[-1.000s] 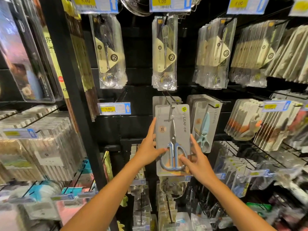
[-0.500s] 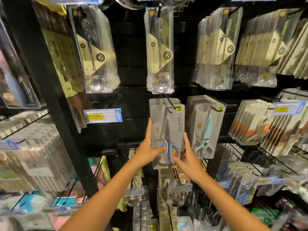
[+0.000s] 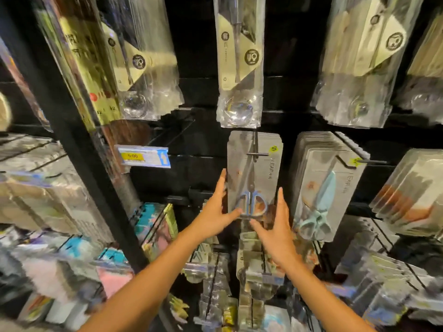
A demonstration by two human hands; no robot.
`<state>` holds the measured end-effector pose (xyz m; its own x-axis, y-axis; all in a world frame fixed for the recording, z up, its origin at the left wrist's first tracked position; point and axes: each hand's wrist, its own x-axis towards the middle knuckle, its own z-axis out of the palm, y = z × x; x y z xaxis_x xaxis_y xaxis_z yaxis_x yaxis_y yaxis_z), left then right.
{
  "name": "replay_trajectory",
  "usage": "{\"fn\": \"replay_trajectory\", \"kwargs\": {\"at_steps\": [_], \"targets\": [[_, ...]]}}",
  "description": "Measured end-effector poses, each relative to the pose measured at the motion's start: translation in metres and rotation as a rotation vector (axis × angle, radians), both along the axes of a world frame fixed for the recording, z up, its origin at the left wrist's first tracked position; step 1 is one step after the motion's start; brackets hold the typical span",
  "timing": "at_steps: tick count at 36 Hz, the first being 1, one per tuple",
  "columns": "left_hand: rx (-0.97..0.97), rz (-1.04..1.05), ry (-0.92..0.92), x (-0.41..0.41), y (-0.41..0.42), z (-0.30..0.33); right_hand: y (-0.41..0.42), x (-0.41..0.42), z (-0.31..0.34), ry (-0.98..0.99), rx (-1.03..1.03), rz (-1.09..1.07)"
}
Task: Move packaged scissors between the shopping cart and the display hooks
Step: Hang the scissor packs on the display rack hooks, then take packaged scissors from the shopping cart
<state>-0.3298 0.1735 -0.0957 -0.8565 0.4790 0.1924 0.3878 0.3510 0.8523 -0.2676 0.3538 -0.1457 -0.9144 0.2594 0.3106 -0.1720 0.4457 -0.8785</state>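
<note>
The packaged scissors (image 3: 260, 168), blue-handled on a grey card, hang on a display hook (image 3: 257, 153) at the centre of the black rack, with more grey cards behind them. My left hand (image 3: 214, 215) holds the card's lower left corner, thumb on the front and straight fingers along the left edge. My right hand (image 3: 275, 230) sits at the lower right corner with straight fingers beside the card's edge and its thumb just under the bottom. The shopping cart is out of view.
A stack of teal-handled scissors packs (image 3: 323, 200) hangs just right of the hook. Clear bags with ladles (image 3: 238, 68) hang above. A price tag (image 3: 143, 156) sticks out on the left, beside a black upright post (image 3: 79, 149). More hooks with packs fill the rack below.
The pack has gone further back along the hook toward the rack. My right hand has slipped down off the card's front. The view has moved closer and tilted.
</note>
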Motion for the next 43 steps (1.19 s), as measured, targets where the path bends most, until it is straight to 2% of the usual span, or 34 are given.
{"fn": "replay_trajectory", "kwargs": {"at_steps": [5, 8, 12, 18, 22, 26, 32, 37, 43], "targets": [[-0.276, 0.100, 0.113, 0.013, -0.029, -0.024, -0.020, 0.021, -0.024, 0.086, 0.008, 0.043], [-0.395, 0.093, 0.197, 0.028, -0.056, -0.040, -0.028, 0.026, -0.037, 0.028, 0.085, 0.205], [-0.546, 0.148, 0.267, 0.060, -0.101, -0.058, -0.046, 0.022, -0.053, -0.049, 0.317, 0.420], [-0.666, 0.239, 0.353, 0.133, -0.181, -0.086, -0.108, 0.023, -0.062, -0.069, 0.411, 0.705], [-0.789, 0.369, 0.244, 0.191, -0.243, -0.111, -0.164, 0.035, -0.066, -0.061, 0.573, 0.896], [-0.864, 0.528, 0.175, 0.247, -0.299, -0.127, -0.224, 0.059, -0.073, -0.098, 0.624, 1.033], [-0.800, 0.698, 0.024, 0.336, -0.394, -0.160, -0.324, 0.101, -0.085, -0.093, 0.720, 1.213], [-0.843, 0.841, -0.106, 0.411, -0.459, -0.170, -0.418, 0.140, -0.091, -0.084, 0.893, 1.324], [-0.847, 0.998, -0.246, 0.488, -0.523, -0.188, -0.516, 0.188, -0.136, -0.108, 0.903, 1.439]]}}
